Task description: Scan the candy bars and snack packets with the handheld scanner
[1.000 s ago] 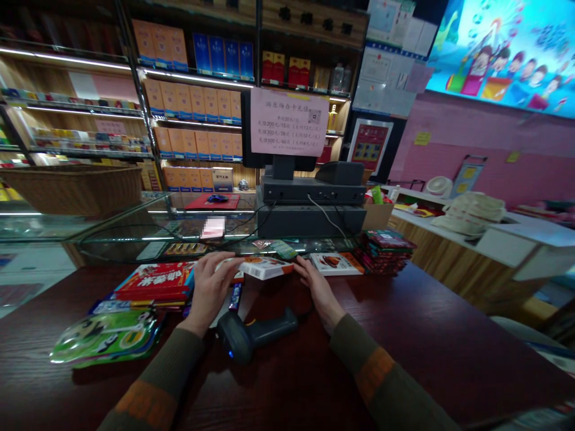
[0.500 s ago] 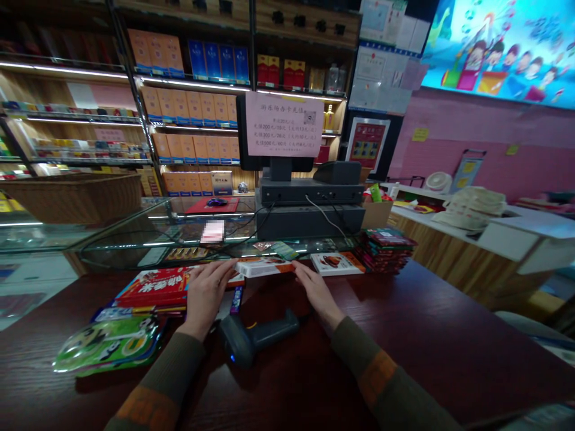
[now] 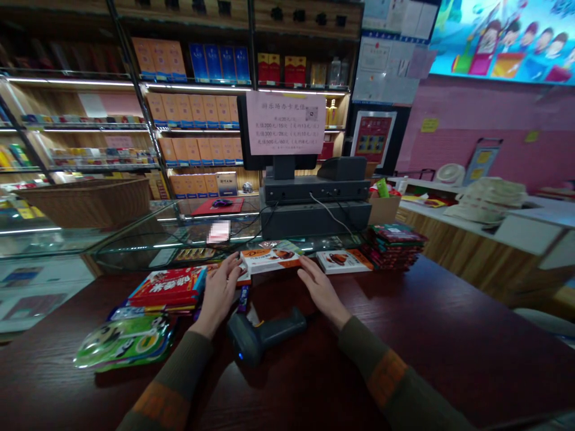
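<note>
A flat white-and-orange chocolate box (image 3: pixel 270 260) is held between my two hands at the far side of the dark wooden counter, its printed face tilted toward me. My left hand (image 3: pixel 223 286) grips its left end, and my right hand (image 3: pixel 320 285) has its fingers against the right end. Partly behind my left hand lies another orange-and-white box (image 3: pixel 243 275). A similar white-and-orange box (image 3: pixel 344 261) rests to the right of my right hand. Between my forearms a dark barcode scanner (image 3: pixel 263 335) lies on its side with a blue light lit. A small purple packet (image 3: pixel 243 298) is just beyond it.
Left of my arm are red snack packs (image 3: pixel 168 287) and a green panda-printed package (image 3: pixel 123 342). A stack of dark packets (image 3: pixel 398 246) stands at right. Behind the counter's far edge are a glass case (image 3: pixel 135 245), a cash register (image 3: pixel 314 218) and a wicker basket (image 3: pixel 90 203).
The chocolate box has tipped so that more of its printed face shows. Both hands stay at its ends. The whole scene has shifted slightly to the right in view.
</note>
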Demonstrator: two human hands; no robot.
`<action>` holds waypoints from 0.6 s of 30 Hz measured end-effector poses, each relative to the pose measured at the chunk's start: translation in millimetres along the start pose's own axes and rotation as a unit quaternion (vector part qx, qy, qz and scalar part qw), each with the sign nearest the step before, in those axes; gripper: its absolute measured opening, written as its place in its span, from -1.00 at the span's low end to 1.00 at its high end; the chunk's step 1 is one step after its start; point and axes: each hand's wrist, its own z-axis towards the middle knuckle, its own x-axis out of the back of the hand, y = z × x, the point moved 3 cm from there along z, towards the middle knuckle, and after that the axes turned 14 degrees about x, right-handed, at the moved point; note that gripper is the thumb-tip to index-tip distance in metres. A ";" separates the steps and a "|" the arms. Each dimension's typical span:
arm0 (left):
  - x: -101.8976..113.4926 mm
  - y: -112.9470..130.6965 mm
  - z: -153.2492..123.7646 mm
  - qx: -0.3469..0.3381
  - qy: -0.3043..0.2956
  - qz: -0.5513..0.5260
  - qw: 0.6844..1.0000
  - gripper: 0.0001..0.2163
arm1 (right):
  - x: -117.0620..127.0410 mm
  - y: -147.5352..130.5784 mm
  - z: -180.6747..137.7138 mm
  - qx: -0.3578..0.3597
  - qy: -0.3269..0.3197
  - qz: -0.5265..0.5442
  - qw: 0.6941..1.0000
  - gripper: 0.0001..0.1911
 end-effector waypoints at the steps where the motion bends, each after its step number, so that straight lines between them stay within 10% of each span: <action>1: -0.6 -0.5 0.7 0.011 -0.009 -0.016 1.000 -0.57 | 0.0 -0.6 -0.4 0.006 -0.001 -0.007 1.000 -0.33; 18: -12.3 -18.5 6.8 -0.020 -0.006 -0.055 0.998 -0.58 | 7.3 -34.4 -5.7 0.114 -0.103 -0.304 0.940 -0.42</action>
